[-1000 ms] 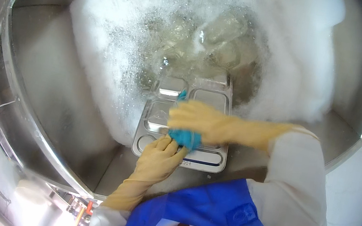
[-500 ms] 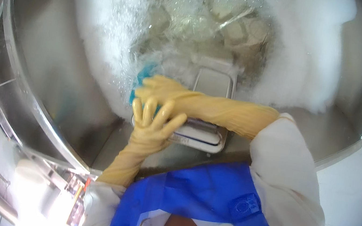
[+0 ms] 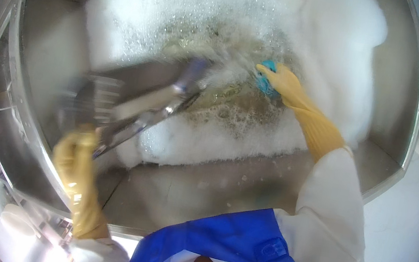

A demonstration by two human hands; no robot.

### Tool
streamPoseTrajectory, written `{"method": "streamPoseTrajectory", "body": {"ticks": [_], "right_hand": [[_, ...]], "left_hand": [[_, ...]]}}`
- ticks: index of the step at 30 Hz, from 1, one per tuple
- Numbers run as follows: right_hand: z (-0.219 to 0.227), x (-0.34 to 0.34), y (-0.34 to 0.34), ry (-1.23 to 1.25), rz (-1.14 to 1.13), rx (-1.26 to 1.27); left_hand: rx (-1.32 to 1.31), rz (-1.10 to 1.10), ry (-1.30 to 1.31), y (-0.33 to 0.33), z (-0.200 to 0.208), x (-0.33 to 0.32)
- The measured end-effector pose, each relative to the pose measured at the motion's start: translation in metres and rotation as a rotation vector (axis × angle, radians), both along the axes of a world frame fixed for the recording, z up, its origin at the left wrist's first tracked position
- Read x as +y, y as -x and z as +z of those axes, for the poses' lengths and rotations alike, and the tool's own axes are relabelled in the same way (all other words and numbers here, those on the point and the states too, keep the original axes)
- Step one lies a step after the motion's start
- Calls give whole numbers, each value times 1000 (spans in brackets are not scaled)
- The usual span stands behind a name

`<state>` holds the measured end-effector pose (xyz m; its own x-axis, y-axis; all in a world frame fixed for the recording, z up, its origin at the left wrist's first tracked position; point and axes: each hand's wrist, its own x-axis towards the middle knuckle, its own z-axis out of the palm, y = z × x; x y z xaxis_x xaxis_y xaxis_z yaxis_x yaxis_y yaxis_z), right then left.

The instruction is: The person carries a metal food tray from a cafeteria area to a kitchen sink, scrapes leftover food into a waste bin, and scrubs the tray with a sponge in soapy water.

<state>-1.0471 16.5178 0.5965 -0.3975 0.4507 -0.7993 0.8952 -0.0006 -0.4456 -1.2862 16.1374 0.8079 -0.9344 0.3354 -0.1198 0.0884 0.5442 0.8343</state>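
Tray [image 3: 143, 101] swung to left of centre, cloth [image 3: 264, 86] to upper right.
Steel-grey, shiny-edged and motion-blurred, it slants above the foam [image 3: 127, 30], its lower-left end pinched in the blurred fingers of the left hand [image 3: 75, 159]; the right hand's [image 3: 284, 82] fingers close around the crumpled blue cloth.

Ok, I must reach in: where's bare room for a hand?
Bare: the near sink strip, between foam and blue apron; the right sink corner, beside foam. Crowded: left, left hand and tray; centre, right hand and blue cloth.
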Motion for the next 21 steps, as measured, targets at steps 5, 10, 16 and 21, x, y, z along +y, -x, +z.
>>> {"method": "streamPoseTrajectory", "body": {"ticks": [5,10,16,21], "right_hand": [[-174,-11,3,72,-429,247],[-174,-83,46,200,-1007,363],[-88,-82,-37,372,-827,178],[-80,-25,-139,291,-556,6]], "left_hand": [[155,648,-34,85,87,-61],[134,646,-177,110,88,-78],[45,169,-120,60,-7,6],[-635,-84,-4,-16,-93,43]]}}
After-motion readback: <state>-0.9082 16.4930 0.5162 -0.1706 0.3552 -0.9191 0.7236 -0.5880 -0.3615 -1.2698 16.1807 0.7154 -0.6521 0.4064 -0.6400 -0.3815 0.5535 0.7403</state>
